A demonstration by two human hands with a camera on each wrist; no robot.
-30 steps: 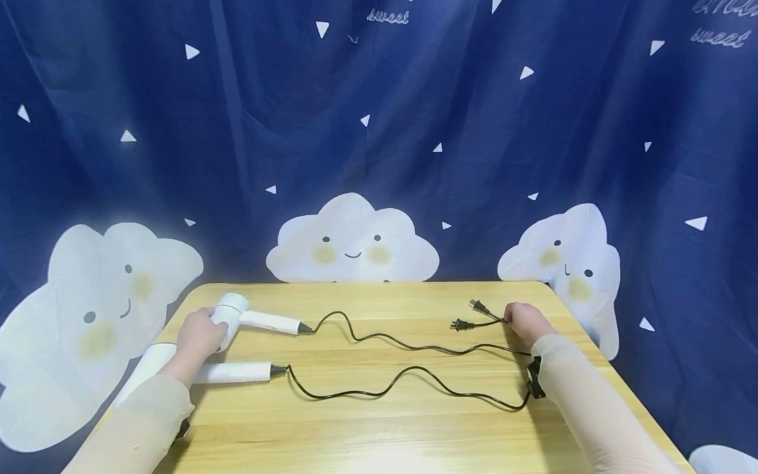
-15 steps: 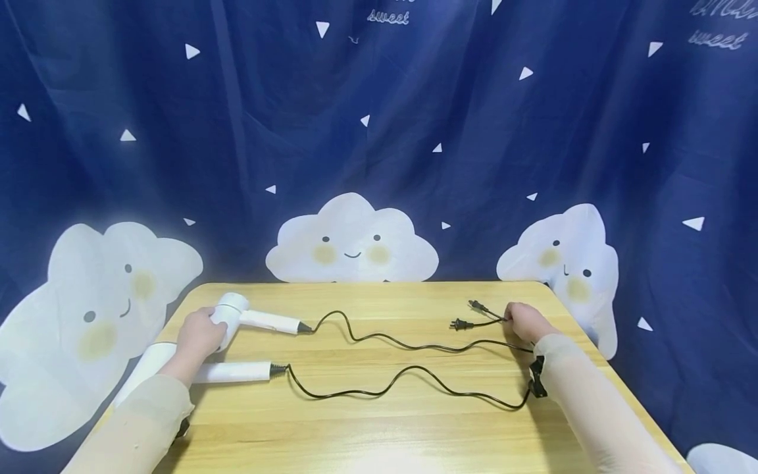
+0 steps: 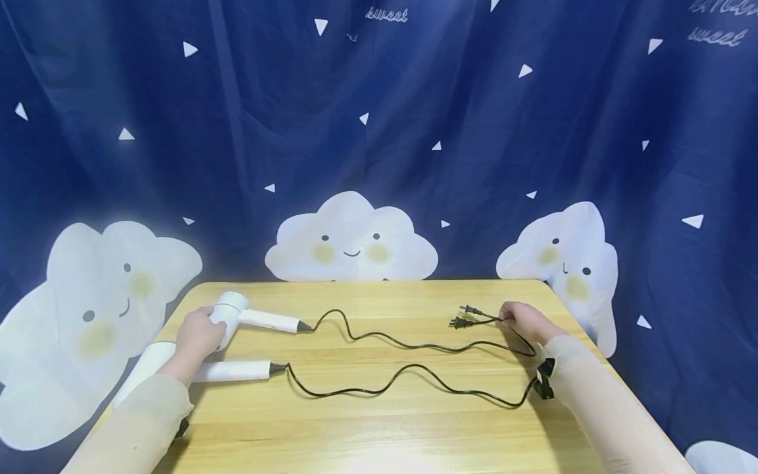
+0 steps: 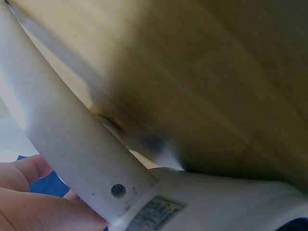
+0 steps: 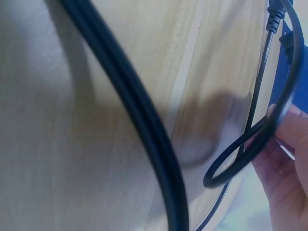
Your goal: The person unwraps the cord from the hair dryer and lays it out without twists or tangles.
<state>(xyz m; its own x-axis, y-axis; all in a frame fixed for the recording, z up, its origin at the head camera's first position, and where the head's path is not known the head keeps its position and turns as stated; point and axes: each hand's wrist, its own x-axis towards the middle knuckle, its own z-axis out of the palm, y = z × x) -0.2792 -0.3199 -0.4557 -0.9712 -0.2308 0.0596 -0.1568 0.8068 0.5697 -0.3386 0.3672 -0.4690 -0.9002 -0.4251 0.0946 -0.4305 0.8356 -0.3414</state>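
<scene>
Two white hair dryers lie on the table at the left, their handles pointing right. My left hand (image 3: 201,334) grips the body of the far hair dryer (image 3: 229,317), thumb on its near side. Below that forearm is the near hair dryer (image 3: 233,372), partly covered by the arm. Its handle (image 4: 62,110) crosses close in the left wrist view. At the right, my right hand (image 3: 526,320) pinches both black power cords just behind their plugs (image 3: 460,322). A cord loop (image 5: 236,168) hangs by the fingers in the right wrist view.
The wooden table (image 3: 355,434) has its back edge against a dark blue curtain (image 3: 355,85) with cloud prints. The far cord (image 3: 408,343) and near cord (image 3: 408,372) run in waves across the middle. A black wrist camera (image 3: 545,378) sits beneath my right wrist.
My right hand has shifted slightly left, and the two plugs have come closer together. More of the far cord's bend shows below that hand. My left hand keeps its grip.
</scene>
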